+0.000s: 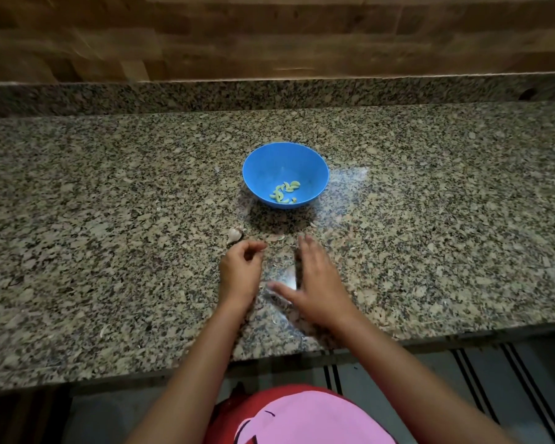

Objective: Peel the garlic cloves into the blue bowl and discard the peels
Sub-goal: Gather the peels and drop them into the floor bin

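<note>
While the peeled cloves (284, 193) lie clustered in the bottom of the blue bowl (269, 161), one unpeeled garlic piece (234, 234) sits on the granite counter (109, 203) nearer you, just beyond your left hand (239, 270). That hand's fingers curl inward, thumb tip near the forefinger; whether they pinch anything cannot be told. Your right hand (318, 283) is spread wide and flat, fingers straight and blurred, low on the counter, holding nothing. A pale peel scrap (277, 238) lies between your hands and the bowl.
</note>
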